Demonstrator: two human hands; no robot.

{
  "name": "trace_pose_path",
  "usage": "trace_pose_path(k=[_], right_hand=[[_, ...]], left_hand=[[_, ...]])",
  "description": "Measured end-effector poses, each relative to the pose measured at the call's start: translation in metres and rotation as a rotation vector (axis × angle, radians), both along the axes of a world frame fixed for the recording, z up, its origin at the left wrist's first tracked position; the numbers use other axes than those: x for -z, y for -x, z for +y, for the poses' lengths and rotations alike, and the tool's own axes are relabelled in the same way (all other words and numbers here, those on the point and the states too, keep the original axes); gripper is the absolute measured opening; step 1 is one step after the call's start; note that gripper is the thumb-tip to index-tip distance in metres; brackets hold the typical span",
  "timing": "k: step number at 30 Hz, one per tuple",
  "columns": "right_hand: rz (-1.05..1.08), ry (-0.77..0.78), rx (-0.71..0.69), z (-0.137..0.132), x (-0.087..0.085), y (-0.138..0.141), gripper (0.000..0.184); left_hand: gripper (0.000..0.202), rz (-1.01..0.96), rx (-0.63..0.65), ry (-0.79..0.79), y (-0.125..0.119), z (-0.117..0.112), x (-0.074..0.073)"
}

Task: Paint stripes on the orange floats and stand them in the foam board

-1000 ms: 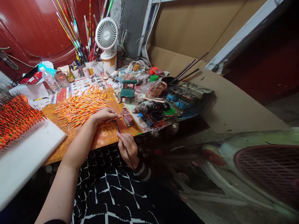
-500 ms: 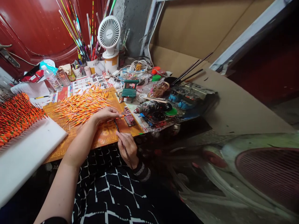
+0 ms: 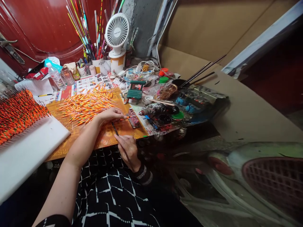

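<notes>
My left hand (image 3: 109, 114) rests on the orange table mat (image 3: 104, 138), fingers pinched on a thin orange fishing float (image 3: 123, 119) whose tip lies over a small paint-stained block (image 3: 133, 118). My right hand (image 3: 128, 150) sits at the table's near edge, gripping a slim dark paintbrush (image 3: 115, 130) that points up toward the float. A heap of orange floats (image 3: 86, 103) lies just behind my left hand.
A white foam board (image 3: 28, 151) stuck with rows of orange floats (image 3: 16, 113) stands at the left. A small white fan (image 3: 117, 31), cups of long floats (image 3: 94, 60), a bottle (image 3: 56, 77), paint pots and brushes (image 3: 201, 71) crowd the back and right.
Both hands keep their grips and barely move; the brush tip has drawn slightly back from the float. The view has shifted a little, so everything sits further right.
</notes>
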State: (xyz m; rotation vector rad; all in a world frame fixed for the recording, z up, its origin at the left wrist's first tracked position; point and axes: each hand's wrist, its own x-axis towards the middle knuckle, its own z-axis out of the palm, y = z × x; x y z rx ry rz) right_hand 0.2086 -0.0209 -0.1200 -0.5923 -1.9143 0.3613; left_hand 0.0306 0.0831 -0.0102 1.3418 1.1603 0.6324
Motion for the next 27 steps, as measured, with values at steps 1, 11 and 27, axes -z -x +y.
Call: trace_pose_path(k=[1,11,27], right_hand=[[-0.015,0.004,0.004,0.000,0.000,0.000,0.048],[-0.029,-0.016,-0.014,0.000,0.000,-0.002,0.044],[-0.186,-0.223,0.396,0.068,-0.060,-0.050,0.030]], left_hand=[[0.049,0.001,-0.003,0.004,0.000,0.000,0.000],[0.052,-0.035,-0.009,0.002,-0.001,-0.002,0.000],[0.043,-0.057,0.087,0.047,0.023,-0.022,-0.018]])
